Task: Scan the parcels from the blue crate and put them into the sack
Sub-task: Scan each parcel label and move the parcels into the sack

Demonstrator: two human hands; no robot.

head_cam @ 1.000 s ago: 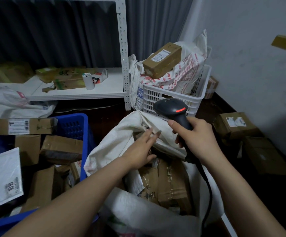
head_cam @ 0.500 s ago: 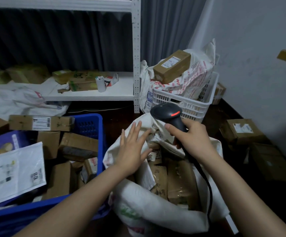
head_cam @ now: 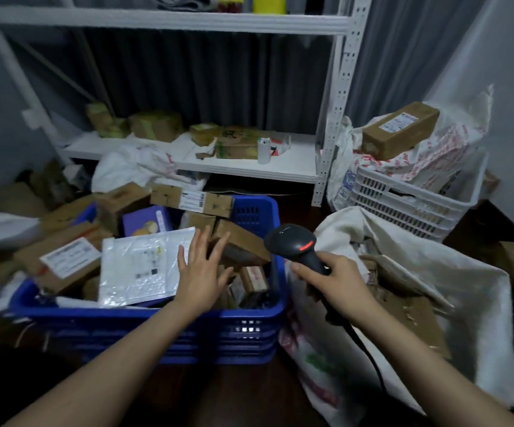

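1. My left hand (head_cam: pixel 201 274) hovers palm down over the right half of the blue crate (head_cam: pixel 157 313), fingers spread and holding nothing. The fingertips are over a tilted brown box (head_cam: pixel 243 241), which I judge the easiest pick. I should take it by its edges with the label facing up.
2. My right hand (head_cam: pixel 338 282) is wrapped around the scanner (head_cam: pixel 295 246), just right of the crate. Its head points left toward the parcels, so I should bring the label to it rather than chase it.
3. The crate is heaped: a white padded mailer (head_cam: pixel 138 266) lies flat on brown boxes, with a purple box (head_cam: pixel 146 220) behind it.
4. The sack (head_cam: pixel 480 291) gapes open on the right, with brown parcels already inside.
5. Far right, a white basket (head_cam: pixel 403 208) holds printed bags, with a long brown box (head_cam: pixel 400 134) on top.
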